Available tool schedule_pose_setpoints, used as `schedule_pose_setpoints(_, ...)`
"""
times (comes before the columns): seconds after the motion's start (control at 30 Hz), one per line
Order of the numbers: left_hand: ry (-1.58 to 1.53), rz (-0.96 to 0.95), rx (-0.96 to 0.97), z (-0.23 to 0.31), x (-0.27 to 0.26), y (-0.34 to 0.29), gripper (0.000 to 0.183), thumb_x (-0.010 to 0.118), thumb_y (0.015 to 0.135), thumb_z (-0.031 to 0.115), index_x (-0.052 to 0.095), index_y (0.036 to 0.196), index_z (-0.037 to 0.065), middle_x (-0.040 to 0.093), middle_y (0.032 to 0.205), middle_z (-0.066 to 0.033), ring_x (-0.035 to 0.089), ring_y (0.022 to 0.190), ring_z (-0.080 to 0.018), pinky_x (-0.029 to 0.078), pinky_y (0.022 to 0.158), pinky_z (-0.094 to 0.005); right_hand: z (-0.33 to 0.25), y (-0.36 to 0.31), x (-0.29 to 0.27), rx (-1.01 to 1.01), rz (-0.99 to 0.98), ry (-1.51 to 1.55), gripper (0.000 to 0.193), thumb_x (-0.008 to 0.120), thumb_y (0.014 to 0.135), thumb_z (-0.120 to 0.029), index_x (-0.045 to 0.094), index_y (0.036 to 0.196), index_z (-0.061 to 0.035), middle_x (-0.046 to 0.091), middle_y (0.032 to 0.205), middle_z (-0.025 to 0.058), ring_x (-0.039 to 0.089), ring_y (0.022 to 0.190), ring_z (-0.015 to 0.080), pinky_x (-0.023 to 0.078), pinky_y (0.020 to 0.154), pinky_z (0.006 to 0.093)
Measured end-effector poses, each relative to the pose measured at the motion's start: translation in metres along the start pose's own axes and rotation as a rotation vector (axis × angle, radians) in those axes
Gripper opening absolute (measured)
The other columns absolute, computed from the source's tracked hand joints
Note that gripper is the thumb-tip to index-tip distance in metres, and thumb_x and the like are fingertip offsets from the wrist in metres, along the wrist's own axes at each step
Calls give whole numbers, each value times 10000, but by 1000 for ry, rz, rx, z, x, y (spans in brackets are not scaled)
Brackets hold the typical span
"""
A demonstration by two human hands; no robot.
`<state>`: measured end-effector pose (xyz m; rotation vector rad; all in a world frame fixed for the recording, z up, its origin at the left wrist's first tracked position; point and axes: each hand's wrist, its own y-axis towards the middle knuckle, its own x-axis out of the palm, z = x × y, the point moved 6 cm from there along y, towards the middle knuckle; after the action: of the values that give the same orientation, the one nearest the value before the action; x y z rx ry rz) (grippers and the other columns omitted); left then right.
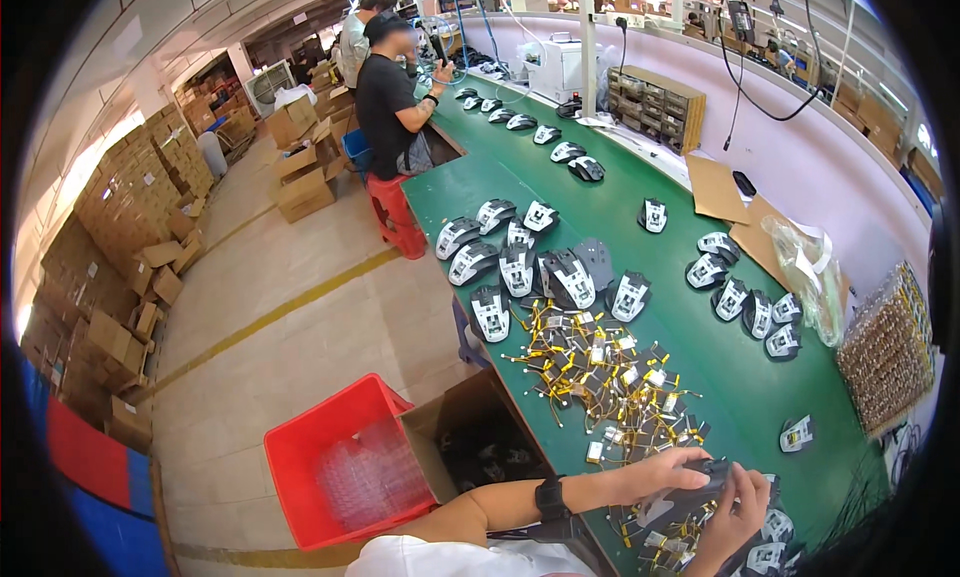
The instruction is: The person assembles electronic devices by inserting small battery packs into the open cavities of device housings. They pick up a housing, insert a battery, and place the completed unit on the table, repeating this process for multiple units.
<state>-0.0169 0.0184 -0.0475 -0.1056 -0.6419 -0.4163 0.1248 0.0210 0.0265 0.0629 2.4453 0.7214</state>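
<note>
My left hand (668, 473) and my right hand (736, 515) both grip one dark grey mouse shell (700, 480) low over the green bench (700, 367), near its front edge. A black band sits on my left wrist. Just beyond my hands lies a heap of small circuit boards with yellow wires (610, 372). Further out stand several black-and-white mouse shells (520, 267). A few more shells (770, 555) lie beneath my right hand.
A red bin (300, 457) and an open cardboard box (480, 447) stand left of the bench. More shells (745, 297) and a tray of small parts (885, 352) lie right. A person in black (392, 107) sits on a red stool (400, 217) farther along. Stacked cartons (130, 207) line the left wall.
</note>
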Motion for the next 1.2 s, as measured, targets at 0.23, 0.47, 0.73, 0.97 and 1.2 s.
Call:
schedule_pose_setpoints(0.23,116,-7,22,0,22,11,633,712,855,379,452,1308,21,562,1114,-41,528,1028,-97,452,898,-254,30,-10,-6,232,168,275,212,563,950,-16,614,1147,44,620,956,79,600,893,156,463,734,254)
schedule_pose_setpoints(0.47,14,16,-7,-20,30,10,660,759,810,404,458,1279,49,529,1120,-33,498,1036,-101,420,911,-253,72,-30,6,484,162,779,196,592,940,-54,564,1125,5,629,972,49,606,888,103,484,757,236)
schedule_pose_setpoints(0.73,159,2,27,-16,37,6,749,742,787,476,440,1316,41,521,1161,-43,491,1097,-130,380,977,-279,68,-33,13,498,113,888,221,614,890,-38,573,1105,-8,631,968,50,646,810,137,533,735,256)
schedule_pose_setpoints(0.97,369,-41,194,-15,55,7,686,784,790,274,432,1333,46,537,1221,-66,508,1134,-140,405,999,-316,133,-67,45,920,-50,1259,610,725,851,-266,476,1346,-10,639,1142,131,658,986,245,565,833,377)
schedule_pose_setpoints(1.2,304,171,245,-17,33,1,690,790,806,275,382,1312,43,536,1237,-66,515,1165,-148,414,1020,-318,55,-28,8,646,189,1218,142,581,971,-201,583,998,-62,589,906,25,574,930,131,459,880,301)
